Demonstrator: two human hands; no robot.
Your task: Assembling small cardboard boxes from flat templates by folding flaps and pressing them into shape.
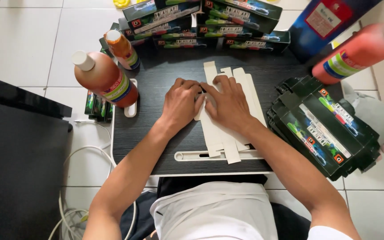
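A home used for packing work: white tile floor (18, 40), a low black lap table (165, 146), stacked black printed cartons (227, 22).
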